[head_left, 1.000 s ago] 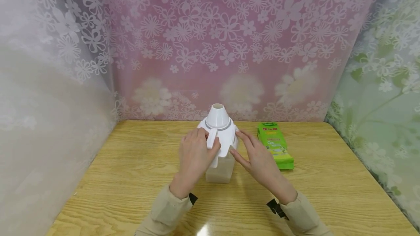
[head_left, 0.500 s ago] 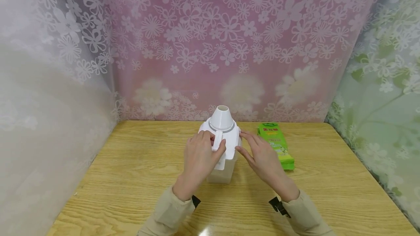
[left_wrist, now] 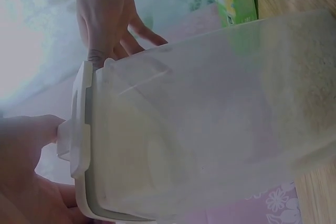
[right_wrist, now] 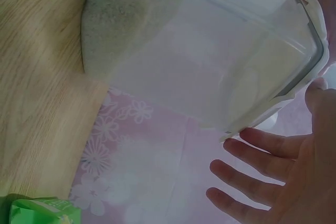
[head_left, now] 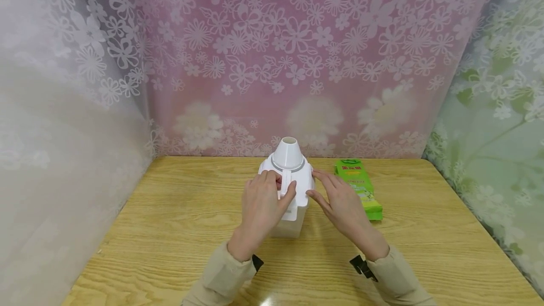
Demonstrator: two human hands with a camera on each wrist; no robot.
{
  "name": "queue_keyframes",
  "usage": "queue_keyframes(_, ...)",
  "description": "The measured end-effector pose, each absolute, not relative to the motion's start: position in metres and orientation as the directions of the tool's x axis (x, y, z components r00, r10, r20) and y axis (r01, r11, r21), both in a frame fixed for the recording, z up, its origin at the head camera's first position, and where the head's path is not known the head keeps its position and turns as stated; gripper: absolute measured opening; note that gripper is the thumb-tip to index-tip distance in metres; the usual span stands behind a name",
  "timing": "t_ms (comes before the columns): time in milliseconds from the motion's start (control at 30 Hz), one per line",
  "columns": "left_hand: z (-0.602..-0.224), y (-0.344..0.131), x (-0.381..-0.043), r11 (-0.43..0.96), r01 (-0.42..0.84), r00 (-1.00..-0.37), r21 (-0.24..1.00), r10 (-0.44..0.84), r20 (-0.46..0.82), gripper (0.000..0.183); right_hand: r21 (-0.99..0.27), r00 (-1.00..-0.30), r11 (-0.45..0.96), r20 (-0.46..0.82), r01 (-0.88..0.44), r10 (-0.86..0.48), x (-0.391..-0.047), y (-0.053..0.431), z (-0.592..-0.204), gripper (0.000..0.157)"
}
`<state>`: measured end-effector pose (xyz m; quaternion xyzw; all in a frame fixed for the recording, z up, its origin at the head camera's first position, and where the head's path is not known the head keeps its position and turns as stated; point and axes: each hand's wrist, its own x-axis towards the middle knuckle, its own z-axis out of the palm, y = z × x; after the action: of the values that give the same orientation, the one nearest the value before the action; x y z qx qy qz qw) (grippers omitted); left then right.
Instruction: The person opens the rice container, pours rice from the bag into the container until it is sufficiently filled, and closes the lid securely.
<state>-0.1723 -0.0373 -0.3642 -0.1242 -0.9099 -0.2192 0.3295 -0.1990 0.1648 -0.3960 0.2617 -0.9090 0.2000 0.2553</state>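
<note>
A tall clear plastic storage container (left_wrist: 210,103) stands on the table, with pale grains that look like rice (right_wrist: 118,17) low inside it. Its white lid (head_left: 302,181) carries a cone-shaped white cap (head_left: 288,154) at the far end and a raised handle (head_left: 286,183) nearer me. My left hand (head_left: 262,202) pinches this handle, thumb on its right side and fingers on its left. At the lid's right edge, my right hand (head_left: 340,202) touches with thumb and fingertips, its fingers mostly straight and spread, as the right wrist view shows.
Behind and right of my right hand a green packet (head_left: 357,185) with printed lettering lies on the wood-grain table (head_left: 182,221). Floral curtains (head_left: 272,60) close off the back and both sides.
The top of the container, with its lid and cap, has shifted slightly right, mostly in the first half second. Both hands have moved right with it, keeping their places on the lid.
</note>
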Motion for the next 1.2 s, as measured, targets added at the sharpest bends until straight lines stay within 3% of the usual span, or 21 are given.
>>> queue_keyframes(1200, -0.376, -0.035, -0.177, 0.833, 0.390, -0.737, 0.392, 0.027, 0.676, 0.029, -0.250, -0.729, 0.775, 0.585, -0.580, -0.356, -0.200, 0.163, -0.400, 0.063)
